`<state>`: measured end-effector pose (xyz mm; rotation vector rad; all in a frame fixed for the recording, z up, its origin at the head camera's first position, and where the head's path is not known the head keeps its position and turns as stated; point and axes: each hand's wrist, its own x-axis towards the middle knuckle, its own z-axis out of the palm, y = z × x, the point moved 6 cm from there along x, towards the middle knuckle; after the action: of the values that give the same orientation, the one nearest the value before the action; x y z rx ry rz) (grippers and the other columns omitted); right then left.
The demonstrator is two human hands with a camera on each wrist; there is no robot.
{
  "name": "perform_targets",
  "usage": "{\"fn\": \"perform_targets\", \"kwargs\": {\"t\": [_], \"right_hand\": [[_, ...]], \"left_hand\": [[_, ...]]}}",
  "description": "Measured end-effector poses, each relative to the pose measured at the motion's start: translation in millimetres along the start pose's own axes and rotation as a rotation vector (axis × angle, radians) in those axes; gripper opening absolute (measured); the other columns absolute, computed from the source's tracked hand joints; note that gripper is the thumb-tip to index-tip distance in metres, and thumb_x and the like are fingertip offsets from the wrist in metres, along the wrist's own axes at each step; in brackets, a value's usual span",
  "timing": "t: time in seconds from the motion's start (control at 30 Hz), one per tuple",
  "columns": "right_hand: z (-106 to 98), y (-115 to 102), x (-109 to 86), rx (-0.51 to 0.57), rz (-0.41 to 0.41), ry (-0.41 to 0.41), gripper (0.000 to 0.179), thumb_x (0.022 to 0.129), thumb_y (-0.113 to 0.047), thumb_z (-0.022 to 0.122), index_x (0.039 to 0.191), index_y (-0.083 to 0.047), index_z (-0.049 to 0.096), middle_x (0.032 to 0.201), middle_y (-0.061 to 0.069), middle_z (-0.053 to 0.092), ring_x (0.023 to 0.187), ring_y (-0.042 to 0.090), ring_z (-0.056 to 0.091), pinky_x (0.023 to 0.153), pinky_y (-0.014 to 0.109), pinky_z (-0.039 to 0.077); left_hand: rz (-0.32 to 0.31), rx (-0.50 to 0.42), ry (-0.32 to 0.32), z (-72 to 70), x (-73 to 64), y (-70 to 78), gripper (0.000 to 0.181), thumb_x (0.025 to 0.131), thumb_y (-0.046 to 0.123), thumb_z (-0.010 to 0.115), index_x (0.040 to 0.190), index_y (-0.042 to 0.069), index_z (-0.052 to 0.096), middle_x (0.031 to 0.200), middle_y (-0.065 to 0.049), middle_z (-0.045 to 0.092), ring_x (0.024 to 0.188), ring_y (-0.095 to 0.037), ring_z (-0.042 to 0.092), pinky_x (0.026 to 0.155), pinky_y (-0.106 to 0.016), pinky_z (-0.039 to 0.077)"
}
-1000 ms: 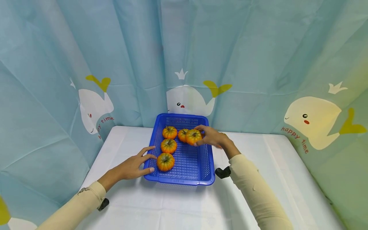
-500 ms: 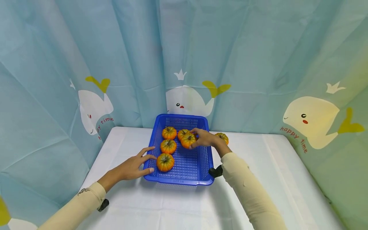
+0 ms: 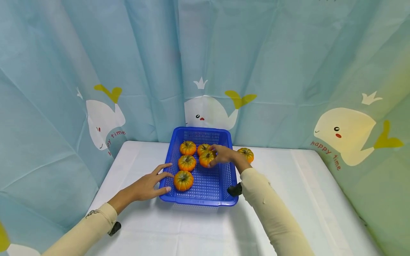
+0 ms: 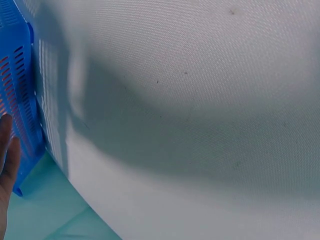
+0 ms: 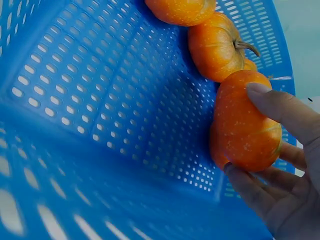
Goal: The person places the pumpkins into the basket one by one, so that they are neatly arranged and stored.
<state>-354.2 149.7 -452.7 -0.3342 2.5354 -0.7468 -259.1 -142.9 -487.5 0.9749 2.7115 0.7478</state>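
Note:
My right hand (image 3: 223, 155) grips a small orange pumpkin (image 5: 247, 122) inside the blue plastic basket (image 3: 205, 202), thumb on one side and fingers on the other. Just behind it sits another pumpkin (image 3: 203, 149), partly hidden. Along the basket's left side stand a far pumpkin (image 3: 188, 148), a middle pumpkin (image 3: 187, 163) and a near pumpkin (image 3: 183, 180). My left hand (image 3: 148, 186) rests at the left rim with its fingers spread, close to the near pumpkin. In the left wrist view only some fingertips (image 4: 10, 160) show beside the basket wall.
Outside the basket, another pumpkin (image 3: 246, 154) lies on the white table (image 3: 294, 199), partly behind the right wrist. A light blue curtain (image 3: 275, 64) printed with whales hangs behind the table and along its sides.
My right hand has carried the gripped pumpkin leftward and slightly nearer inside the basket. The pumpkin on the table has come out from behind the right arm. My left hand has stayed put.

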Motion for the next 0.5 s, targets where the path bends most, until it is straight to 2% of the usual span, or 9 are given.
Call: {"fn": "perform_targets", "kwargs": {"t": [0.13,0.33,0.5], "right_hand": [[7,-1,4.3,0.014,0.039,-0.037,0.077,0.083,-0.027,0.083,0.148,-0.011,0.043,0.151,0.017,0.045,0.137,0.037,0.043,0.116,0.057,0.035],[14,-4,9.1,-0.072,0.018,-0.048,0.076,0.082,-0.028,0.084,0.145,-0.008,0.046,0.146,0.019,0.049,0.134,0.036,0.047,0.115,0.054,0.038],[19,-4,11.9,-0.082,0.048,-0.062,0.076,0.081,-0.026,0.085,0.144,-0.007,0.047,0.145,0.019,0.049,0.133,0.036,0.048,0.114,0.055,0.039]], "left_hand": [[0.002,-0.005,0.002,-0.7,-0.3,0.6,0.052,0.097,0.056,0.056,0.139,0.025,0.056,0.166,0.000,0.019,0.112,-0.029,0.065,0.094,-0.058,0.053],[-0.005,-0.006,-0.002,0.1,-0.2,-0.4,0.052,0.097,0.057,0.055,0.139,0.026,0.055,0.167,0.000,0.018,0.111,-0.029,0.065,0.094,-0.058,0.053],[-0.009,-0.008,-0.003,0.4,-0.4,-1.0,0.052,0.097,0.057,0.055,0.138,0.027,0.055,0.167,0.000,0.018,0.113,-0.031,0.065,0.095,-0.059,0.052]]}}
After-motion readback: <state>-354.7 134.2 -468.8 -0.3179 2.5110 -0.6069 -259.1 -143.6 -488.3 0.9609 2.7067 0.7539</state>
